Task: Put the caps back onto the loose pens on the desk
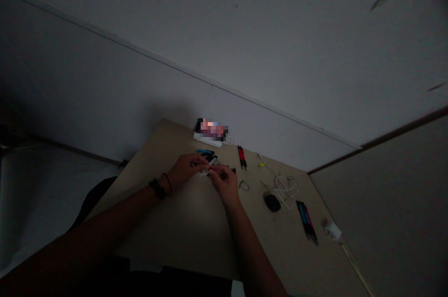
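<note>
My left hand and right hand meet above the table at frame centre, fingers closed from both sides on slim pens, pinching them together. Red pens lie just right.

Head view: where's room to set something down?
Free tabletop lies between your left forearm and right forearm, and between the right forearm and black mouse. Crowded: around your left hand, right hand, the pens and white cable.
</note>
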The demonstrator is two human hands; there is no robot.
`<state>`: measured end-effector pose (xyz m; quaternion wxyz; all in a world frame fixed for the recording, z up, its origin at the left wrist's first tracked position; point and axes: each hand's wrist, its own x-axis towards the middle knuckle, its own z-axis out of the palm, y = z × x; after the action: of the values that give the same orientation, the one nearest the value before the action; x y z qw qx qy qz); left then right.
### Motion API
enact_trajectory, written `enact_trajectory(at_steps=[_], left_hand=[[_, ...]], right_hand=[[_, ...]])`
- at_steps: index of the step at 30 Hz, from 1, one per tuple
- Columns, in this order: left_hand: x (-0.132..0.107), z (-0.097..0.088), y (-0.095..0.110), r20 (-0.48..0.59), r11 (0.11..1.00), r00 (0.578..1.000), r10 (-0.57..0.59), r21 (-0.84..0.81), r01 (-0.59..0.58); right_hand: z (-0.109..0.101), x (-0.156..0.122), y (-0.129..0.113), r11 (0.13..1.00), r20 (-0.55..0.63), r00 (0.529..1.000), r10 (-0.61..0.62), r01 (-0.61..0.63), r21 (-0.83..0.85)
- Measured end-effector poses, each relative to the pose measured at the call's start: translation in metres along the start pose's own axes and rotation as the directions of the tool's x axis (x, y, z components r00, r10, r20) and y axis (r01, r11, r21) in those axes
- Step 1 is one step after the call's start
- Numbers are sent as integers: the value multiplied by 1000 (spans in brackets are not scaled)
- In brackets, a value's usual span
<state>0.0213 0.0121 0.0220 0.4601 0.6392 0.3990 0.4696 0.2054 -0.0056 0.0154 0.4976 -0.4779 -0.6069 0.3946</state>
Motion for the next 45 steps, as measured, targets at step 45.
enact_trajectory(at_steps=[45], left_hand=[[-11,8,-16,202,690,963,177,673,-268]], right_hand=[[-9,14,8,835,-194,956,218,-80,545]])
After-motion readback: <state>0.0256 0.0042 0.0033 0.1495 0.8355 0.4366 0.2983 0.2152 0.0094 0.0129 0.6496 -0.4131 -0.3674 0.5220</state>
